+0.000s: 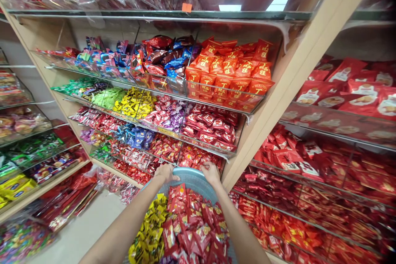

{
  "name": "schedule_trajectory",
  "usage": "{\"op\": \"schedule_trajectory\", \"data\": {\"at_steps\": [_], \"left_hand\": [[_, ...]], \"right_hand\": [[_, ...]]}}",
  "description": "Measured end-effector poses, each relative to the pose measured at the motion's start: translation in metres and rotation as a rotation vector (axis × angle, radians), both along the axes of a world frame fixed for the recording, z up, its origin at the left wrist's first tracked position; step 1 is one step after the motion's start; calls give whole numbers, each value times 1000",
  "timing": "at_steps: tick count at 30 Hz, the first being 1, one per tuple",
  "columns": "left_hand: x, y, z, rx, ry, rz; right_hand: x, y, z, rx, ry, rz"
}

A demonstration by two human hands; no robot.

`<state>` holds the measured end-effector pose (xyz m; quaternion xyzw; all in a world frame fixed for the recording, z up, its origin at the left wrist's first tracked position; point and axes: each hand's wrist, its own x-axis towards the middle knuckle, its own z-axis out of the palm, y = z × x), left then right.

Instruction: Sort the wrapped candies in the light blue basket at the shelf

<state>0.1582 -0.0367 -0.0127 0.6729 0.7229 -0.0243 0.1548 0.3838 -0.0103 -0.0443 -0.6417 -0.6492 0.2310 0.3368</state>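
Observation:
A light blue plastic basket (190,173) is in front of me, its far rim against the lower shelves. My left hand (165,173) grips that rim on the left, thumb inside. My right hand (210,173) is closed on the rim at the right. Inside the basket lie red candy packets (198,227) on the right and yellow wrapped candies (151,231) along the left. The near side of the basket is out of the frame. Just beyond my hands, a low shelf bin holds red wrapped candies (194,156).
Slanted clear bins hold yellow candies (136,101), dark red packets (212,126) and orange-red packets (230,66). A wooden upright (278,78) divides them from more red packets (349,90). Side shelves (27,173) stand at the left. Bagged sweets (24,235) lie on the floor.

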Motion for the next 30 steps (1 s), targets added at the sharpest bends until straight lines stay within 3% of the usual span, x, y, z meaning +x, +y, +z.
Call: {"op": "schedule_trajectory", "data": {"at_steps": [6,12,18,26,30], "left_hand": [[-1,0,1,5,-12,7],[2,-2,7,-9,-25,-7],[1,1,3,3,-3,-11],[-1,1,3,3,-26,-25],[0,1,4,-2,-13,-37]], "right_hand": [[6,4,-10,98,215,42],[4,3,-5,193,276,-34],[-2,-13,15,313,223,-51],[-6,-38,61,399,143,-19],[-15,-52,60,353,295,53]]}}
